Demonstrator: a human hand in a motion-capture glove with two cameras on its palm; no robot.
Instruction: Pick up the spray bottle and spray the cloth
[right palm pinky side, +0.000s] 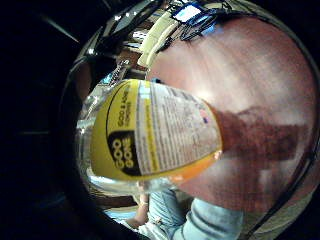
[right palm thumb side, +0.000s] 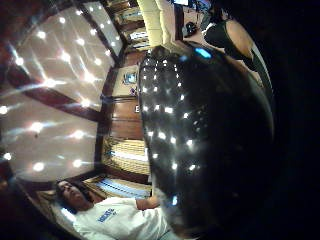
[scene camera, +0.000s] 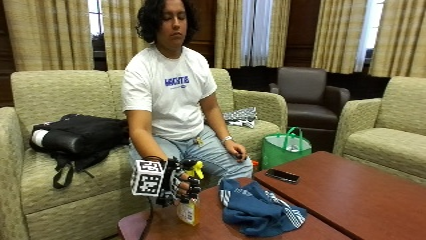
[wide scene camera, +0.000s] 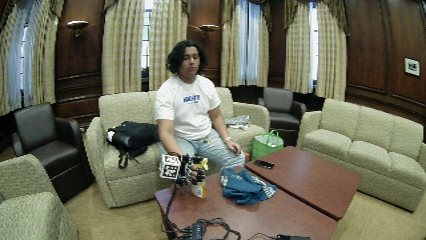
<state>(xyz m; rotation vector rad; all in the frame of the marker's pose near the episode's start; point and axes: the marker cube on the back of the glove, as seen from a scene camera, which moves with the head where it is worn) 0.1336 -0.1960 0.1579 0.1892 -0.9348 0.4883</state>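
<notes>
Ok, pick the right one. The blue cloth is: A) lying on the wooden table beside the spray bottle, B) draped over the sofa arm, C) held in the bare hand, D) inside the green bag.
A: the blue cloth lies bunched on the wooden table, beside the spray bottle that the gloved right hand grips.

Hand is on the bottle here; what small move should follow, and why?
Probably swing the spray bottle toward the blue cloth and aim the nozzle. The gloved right hand already grips its neck, and the cloth lies bunched on the table just beside it, apparently unsprayed.
</notes>
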